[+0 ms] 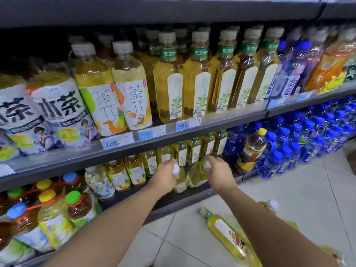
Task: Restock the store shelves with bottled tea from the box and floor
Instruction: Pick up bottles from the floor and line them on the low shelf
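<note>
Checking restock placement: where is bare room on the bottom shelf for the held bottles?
Bare front strip of the bottom shelf, between small tea bottles and the yellow-capped bottle, under the left hand and right hand. Middle shelf is packed full.

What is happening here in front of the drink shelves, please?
A person is restocking bottled tea. The left hand grips a yellow tea bottle by its top, and the right hand grips a second bottle the same way. Both bottles are at the front of the bottom shelf. A spare bottle lies on its side on the floor, not yet shelved.
</note>
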`<act>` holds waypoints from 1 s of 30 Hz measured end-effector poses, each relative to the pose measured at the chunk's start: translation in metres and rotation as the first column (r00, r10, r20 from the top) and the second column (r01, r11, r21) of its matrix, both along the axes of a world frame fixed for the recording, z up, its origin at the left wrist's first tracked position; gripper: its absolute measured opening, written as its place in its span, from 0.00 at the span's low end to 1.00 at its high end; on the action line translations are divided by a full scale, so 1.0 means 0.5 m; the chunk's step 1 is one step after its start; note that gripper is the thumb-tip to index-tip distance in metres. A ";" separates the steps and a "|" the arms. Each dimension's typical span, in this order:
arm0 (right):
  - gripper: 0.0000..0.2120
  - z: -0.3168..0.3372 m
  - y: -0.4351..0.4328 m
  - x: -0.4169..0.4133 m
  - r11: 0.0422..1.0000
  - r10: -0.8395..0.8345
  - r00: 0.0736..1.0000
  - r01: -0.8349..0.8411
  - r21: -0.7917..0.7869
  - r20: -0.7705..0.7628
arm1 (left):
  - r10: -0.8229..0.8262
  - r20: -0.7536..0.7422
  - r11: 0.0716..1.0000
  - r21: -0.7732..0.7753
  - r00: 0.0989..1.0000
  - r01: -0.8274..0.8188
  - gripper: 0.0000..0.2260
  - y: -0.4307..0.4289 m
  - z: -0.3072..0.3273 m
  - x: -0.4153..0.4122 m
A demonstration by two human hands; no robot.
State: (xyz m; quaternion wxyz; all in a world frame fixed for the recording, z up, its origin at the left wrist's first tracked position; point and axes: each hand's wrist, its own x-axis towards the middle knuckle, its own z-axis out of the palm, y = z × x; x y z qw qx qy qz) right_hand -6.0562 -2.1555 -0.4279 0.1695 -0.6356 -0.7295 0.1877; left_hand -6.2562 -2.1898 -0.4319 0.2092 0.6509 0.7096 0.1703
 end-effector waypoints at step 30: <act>0.32 -0.380 0.118 -0.026 0.991 -0.132 0.780 0.124 -0.056 -0.612 | 0.329 0.418 0.924 0.044 0.847 -0.381 0.30 0.108 -0.419 0.051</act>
